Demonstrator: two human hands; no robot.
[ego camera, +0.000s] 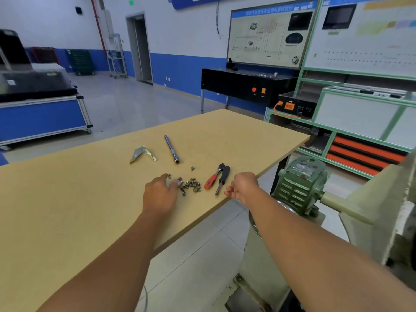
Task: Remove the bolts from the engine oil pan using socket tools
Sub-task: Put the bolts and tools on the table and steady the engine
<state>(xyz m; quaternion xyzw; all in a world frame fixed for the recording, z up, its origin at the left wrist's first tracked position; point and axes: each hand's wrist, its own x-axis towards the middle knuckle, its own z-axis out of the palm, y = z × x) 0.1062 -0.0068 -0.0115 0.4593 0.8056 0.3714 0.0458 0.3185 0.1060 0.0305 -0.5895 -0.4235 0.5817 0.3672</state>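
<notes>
The left hand (160, 194) reaches over the bench (67, 199) at frame centre, fingers loosely spread, its tips at the left edge of the pile of bolts (191, 185); something small and shiny, perhaps a socket (180, 183), sits at its fingertips, but whether it is pinched cannot be told. The right hand (244, 186) hovers at the bench's right edge with fingers curled in; whether it holds anything cannot be told.

The likeliest mishap, as a judgement, is scattering: the bolts lie loose, one stray bolt (192, 168) above the pile and another (168, 176) by the left fingertips, and a careless sweep could roll them toward the near edge and onto the floor. The ratchet handle (212, 179) with red grip and the dark driver (222, 180) lie just right of the pile, close to the edge where the right hand hangs; a knock there could tip them off.

The extension bar (172, 149) lies farther up, apart from the pile, with a crumpled wrapper (141, 154) to its left. A green geared unit (301, 183) on a pale stand fills the lower right, crowding the right forearm. The oil pan itself is not in view
</notes>
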